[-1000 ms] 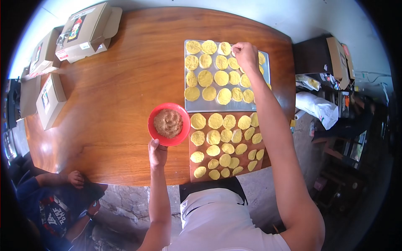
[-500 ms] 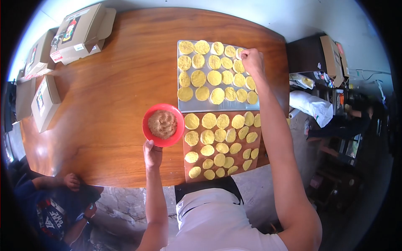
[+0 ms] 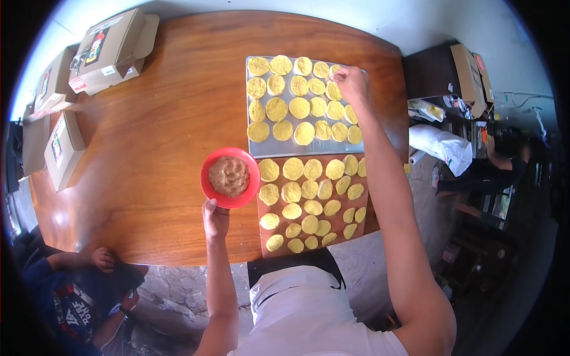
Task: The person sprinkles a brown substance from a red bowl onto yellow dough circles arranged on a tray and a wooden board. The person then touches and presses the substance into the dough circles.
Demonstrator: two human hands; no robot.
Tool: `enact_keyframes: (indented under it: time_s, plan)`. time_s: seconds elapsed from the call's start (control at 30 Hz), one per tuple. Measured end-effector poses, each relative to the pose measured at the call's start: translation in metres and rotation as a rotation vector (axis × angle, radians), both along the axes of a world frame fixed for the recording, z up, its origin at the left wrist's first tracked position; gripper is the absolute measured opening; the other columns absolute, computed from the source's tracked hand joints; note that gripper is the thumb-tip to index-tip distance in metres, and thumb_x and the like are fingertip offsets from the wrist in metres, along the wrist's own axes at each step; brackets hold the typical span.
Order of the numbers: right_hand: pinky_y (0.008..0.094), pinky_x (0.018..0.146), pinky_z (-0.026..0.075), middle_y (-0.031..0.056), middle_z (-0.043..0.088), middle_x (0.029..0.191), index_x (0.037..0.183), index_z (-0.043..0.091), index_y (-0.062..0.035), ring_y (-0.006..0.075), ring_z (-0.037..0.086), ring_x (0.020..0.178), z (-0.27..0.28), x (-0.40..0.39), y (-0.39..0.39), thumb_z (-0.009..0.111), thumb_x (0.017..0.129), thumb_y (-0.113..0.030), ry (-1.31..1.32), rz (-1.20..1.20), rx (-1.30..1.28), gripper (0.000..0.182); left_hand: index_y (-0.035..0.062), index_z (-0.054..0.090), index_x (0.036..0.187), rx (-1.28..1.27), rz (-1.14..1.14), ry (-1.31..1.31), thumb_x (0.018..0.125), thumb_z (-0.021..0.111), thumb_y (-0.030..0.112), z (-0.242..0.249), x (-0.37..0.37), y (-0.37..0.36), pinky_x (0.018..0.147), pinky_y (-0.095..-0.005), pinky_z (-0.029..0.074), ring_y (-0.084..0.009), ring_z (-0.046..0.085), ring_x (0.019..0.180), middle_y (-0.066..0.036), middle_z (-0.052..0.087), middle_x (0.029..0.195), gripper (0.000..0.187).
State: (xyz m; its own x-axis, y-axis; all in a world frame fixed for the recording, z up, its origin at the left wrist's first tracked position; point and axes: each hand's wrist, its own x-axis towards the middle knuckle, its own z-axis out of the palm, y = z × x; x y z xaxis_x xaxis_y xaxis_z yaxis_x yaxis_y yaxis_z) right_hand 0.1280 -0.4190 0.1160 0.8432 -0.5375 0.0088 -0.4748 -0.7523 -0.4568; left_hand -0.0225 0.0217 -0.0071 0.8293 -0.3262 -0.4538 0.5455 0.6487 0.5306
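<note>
My left hand (image 3: 216, 219) grips a red bowl (image 3: 254, 188) by its near rim, thumb on the edge. A brown, crumbly powder (image 3: 229, 176) fills the bowl. My right hand (image 3: 352, 83) is pinched over the far right corner of a metal tray (image 3: 270, 148), close above a yellow-topped round (image 3: 336, 69). Whatever its fingertips hold is too small to tell. Rows of yellow-topped rounds (image 3: 300, 107) lie on the tray. More such rounds (image 3: 293, 168) lie on a brown sheet (image 3: 268, 236) nearer to me.
Cardboard boxes (image 3: 110, 50) stand at the far left of the wooden table (image 3: 160, 130). A seated person's hand (image 3: 102, 259) rests by the table's near left edge. Another person (image 3: 487, 175) is at the right, beyond a white sack (image 3: 439, 144).
The whole view has shifted slightly. My right hand stays pinched over the tray's far right corner, a little lower on the rounds' edge. My left hand still holds the bowl in place.
</note>
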Motion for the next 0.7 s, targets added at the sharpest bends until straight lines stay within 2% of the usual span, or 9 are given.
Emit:
enact_keyframes:
  time_s: [0.07, 0.13, 0.47, 0.53, 0.7]
  plan:
    - [0.0403, 0.071, 0.051, 0.0214, 0.066, 0.078, 0.082, 0.069, -0.0023, 0.0359, 0.067, 0.077, 0.001, 0.0, 0.002, 0.063, 0.081, -0.01, -0.011, -0.011, 0.025, 0.01, -0.0029, 0.041, 0.139, 0.0, 0.001, 0.002, 0.086, 0.063, 0.027, 0.003, 0.0, -0.002, 0.109, -0.0462, 0.041, -0.0287, 0.051, 0.128, -0.017, 0.05, 0.14, 0.065]
    - [0.039, 0.072, 0.052, 0.0202, 0.068, 0.08, 0.085, 0.07, -0.0028, 0.0336, 0.068, 0.079, -0.003, 0.003, 0.001, 0.065, 0.082, -0.013, -0.048, 0.013, 0.031, 0.012, -0.0081, 0.043, 0.134, 0.029, 0.048, 0.008, 0.086, 0.064, 0.028, 0.007, 0.0, -0.005, 0.104, -0.0432, 0.046, -0.0277, 0.056, 0.121, -0.019, 0.054, 0.133, 0.064]
    - [0.0395, 0.072, 0.052, 0.0216, 0.068, 0.081, 0.086, 0.07, -0.0023, 0.0352, 0.068, 0.079, -0.014, 0.009, -0.009, 0.065, 0.08, -0.007, -0.096, 0.07, 0.0, 0.009, -0.0074, 0.042, 0.136, 0.048, 0.101, -0.028, 0.085, 0.065, 0.028, 0.015, -0.014, 0.001, 0.106, -0.0429, 0.044, -0.0273, 0.055, 0.122, -0.018, 0.053, 0.135, 0.066]
    - [0.0394, 0.073, 0.052, 0.0217, 0.068, 0.081, 0.085, 0.071, -0.003, 0.0356, 0.068, 0.079, -0.013, 0.007, -0.011, 0.066, 0.079, -0.008, -0.077, 0.065, 0.007, 0.009, -0.0015, 0.042, 0.139, 0.018, 0.088, -0.058, 0.087, 0.061, 0.026, 0.015, -0.023, 0.003, 0.111, -0.0453, 0.039, -0.027, 0.05, 0.129, -0.015, 0.05, 0.14, 0.062]
    - [0.0401, 0.073, 0.053, 0.0199, 0.068, 0.082, 0.084, 0.071, -0.0045, 0.0351, 0.068, 0.08, -0.024, 0.004, -0.025, 0.066, 0.079, -0.008, -0.111, 0.115, 0.063, 0.008, 0.0004, 0.041, 0.14, 0.051, 0.148, -0.092, 0.088, 0.061, 0.027, 0.03, -0.054, -0.009, 0.11, -0.0447, 0.04, -0.026, 0.051, 0.127, -0.013, 0.051, 0.139, 0.062]
